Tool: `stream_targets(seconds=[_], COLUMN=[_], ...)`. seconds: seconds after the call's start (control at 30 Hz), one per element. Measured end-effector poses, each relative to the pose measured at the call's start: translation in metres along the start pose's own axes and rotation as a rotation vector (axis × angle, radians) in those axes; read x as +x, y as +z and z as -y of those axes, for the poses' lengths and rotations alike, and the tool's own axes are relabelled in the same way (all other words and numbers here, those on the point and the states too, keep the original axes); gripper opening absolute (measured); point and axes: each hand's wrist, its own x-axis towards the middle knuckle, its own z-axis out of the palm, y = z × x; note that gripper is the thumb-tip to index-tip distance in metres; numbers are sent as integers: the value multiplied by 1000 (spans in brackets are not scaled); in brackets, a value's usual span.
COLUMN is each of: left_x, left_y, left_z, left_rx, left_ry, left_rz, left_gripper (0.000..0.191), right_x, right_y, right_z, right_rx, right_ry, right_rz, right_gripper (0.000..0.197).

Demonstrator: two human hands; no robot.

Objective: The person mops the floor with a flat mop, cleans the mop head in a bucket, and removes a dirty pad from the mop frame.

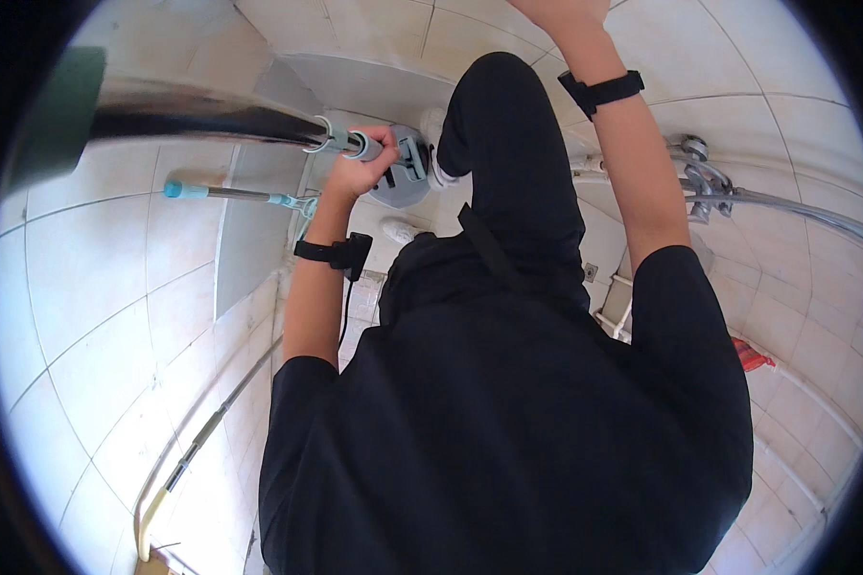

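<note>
My left hand (pixel 363 162) grips the lower collar of a metal mop pole (pixel 208 118) with pale green plastic rings. The pole's dark green upper end looms large at the upper left. Below this hand, a grey mop base or bucket (pixel 403 180) with a light green fitting stands on the floor beside my white shoe (pixel 442 154). My right hand (pixel 564 11) is raised near the tiled wall at the top edge; its fingers are cut off by the frame, so what it touches is hidden. Each wrist wears a black strap.
Another pole with a turquoise grip (pixel 223 192) leans at the left wall by a grey panel (pixel 248 230). A longer pole (pixel 201 438) rests lower left. Metal pipes and a valve (pixel 701 180) are on the right wall, with a red bag (pixel 751 354) below. A floor drain (pixel 590 272) lies near my leg.
</note>
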Motion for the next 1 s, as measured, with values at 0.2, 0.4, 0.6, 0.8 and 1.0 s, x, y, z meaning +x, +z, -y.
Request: stream_targets(seconds=[0.2, 0.4, 0.6, 0.8, 1.0], left_x=[1, 23, 12, -13, 11], left_y=[1, 14, 31, 44, 54], left_z=[17, -4, -6, 41, 61], left_rx=[113, 118, -46, -22, 218], left_ry=[-68, 37, 206, 21, -32], left_rz=[-109, -150, -424, -495, -573], left_gripper=[14, 19, 25, 26, 21], right_x=[-29, -66, -108, -123, -109], right_y=[12, -5, 13, 29, 16], right_z=[50, 114, 142, 156, 161], right_rx=[886, 2300, 1888, 2012, 2007], right_ry=[53, 161, 131, 184, 264], right_rz=[338, 978, 1020, 871, 782], right_gripper=[84, 86, 13, 20, 16])
